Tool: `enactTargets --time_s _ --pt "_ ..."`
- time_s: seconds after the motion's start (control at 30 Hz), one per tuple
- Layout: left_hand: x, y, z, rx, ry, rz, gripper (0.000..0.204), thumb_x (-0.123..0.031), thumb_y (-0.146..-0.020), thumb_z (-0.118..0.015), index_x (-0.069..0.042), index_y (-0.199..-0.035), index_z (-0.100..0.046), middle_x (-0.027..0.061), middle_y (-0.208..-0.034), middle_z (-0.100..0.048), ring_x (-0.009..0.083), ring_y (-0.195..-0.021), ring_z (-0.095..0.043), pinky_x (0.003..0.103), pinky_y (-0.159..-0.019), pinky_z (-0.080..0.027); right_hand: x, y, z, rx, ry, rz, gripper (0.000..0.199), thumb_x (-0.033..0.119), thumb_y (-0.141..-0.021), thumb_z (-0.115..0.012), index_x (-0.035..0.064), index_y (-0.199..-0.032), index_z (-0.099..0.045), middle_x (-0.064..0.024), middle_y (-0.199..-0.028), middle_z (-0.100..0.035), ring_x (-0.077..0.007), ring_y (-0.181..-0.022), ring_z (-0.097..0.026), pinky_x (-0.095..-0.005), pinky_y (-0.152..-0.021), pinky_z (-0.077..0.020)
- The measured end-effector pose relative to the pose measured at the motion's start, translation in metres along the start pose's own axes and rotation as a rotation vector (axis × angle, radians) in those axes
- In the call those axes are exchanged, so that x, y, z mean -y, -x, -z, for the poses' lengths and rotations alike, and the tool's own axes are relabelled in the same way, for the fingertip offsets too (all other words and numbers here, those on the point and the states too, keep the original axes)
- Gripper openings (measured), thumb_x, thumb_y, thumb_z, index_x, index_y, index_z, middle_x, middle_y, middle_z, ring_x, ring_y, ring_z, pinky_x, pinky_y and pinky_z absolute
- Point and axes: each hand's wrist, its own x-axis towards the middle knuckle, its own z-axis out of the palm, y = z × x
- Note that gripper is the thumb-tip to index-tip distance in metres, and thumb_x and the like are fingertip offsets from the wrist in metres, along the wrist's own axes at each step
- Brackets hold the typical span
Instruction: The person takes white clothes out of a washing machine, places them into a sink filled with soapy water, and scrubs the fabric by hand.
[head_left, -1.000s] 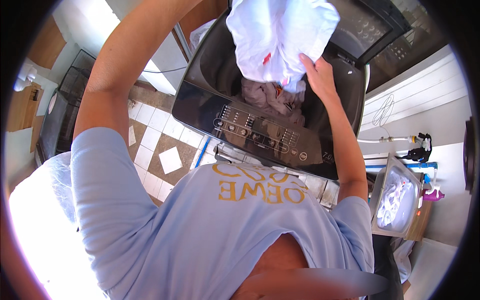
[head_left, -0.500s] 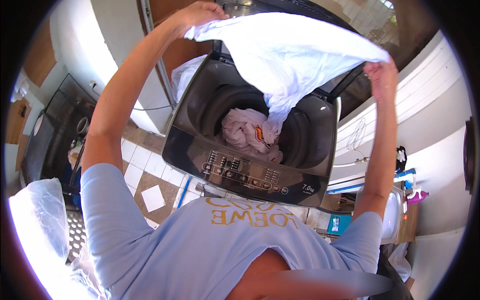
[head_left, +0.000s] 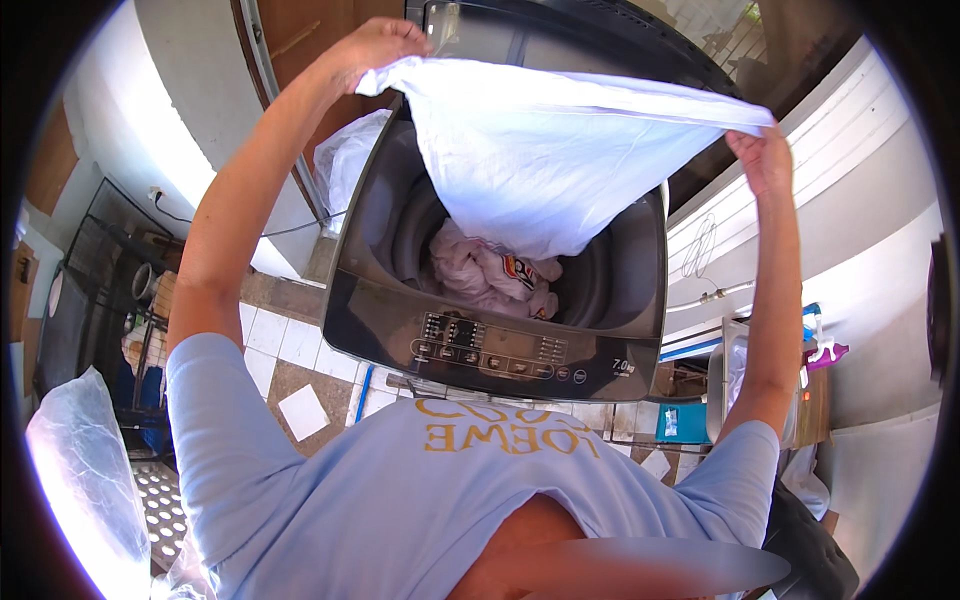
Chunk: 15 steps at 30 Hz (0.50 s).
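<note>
A white cloth (head_left: 560,140) is stretched between my two raised hands above a dark top-loading washing machine (head_left: 345,300) with its lid up. My left hand (head_left: 385,48) grips one upper corner, its fingers closed. The opposite corner is pinched in my right hand (head_left: 763,160). The cloth's lower edge hangs down into the tub opening and hides part of it. Inside the tub lies a bunched heap of pale laundry (head_left: 480,270) with a colourful print on one piece.
A control panel (head_left: 490,350) runs along the machine's near edge. Behind its left side is a white plastic bag (head_left: 345,155). A black rack (head_left: 130,230) stands at the left, and a sink (head_left: 728,370) with a purple bottle (head_left: 828,355) beside it at the right.
The cloth went from billowing and bunched to hanging flatter and wider. Its twisted lower end has come away from the laundry heap. My left hand has lowered slightly.
</note>
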Motion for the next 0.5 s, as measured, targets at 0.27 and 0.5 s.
enactTargets --time_s 0.27,0.5 --pt "0.008 0.027 -0.082 -0.375 0.007 -0.428 0.002 -0.011 -0.087 -0.062 -0.01 -0.088 -0.063 -0.003 -0.075 -0.059 0.0054 -0.063 -0.053 0.022 -0.055 -0.045 -0.081 0.037 0.048 -0.275 0.865 0.76 0.03 0.014 -0.091 -0.04 -0.0055 -0.111 -0.051 -0.0147 -0.102 -0.06 -0.0235 -0.095 -0.059 -0.0356 -0.085 -0.0487" --pt "-0.023 0.015 -0.088 -0.227 0.548 -0.242 0.009 -0.003 -0.085 -0.058 -0.006 -0.077 -0.057 0.0055 -0.065 -0.059 0.015 -0.055 -0.058 0.027 -0.049 -0.049 -0.057 0.051 0.003 0.101 0.022 0.203 0.04 0.003 -0.085 -0.036 -0.0014 -0.124 -0.04 -0.0183 -0.114 -0.053 -0.0289 -0.104 -0.055 -0.0443 -0.088 -0.0466"
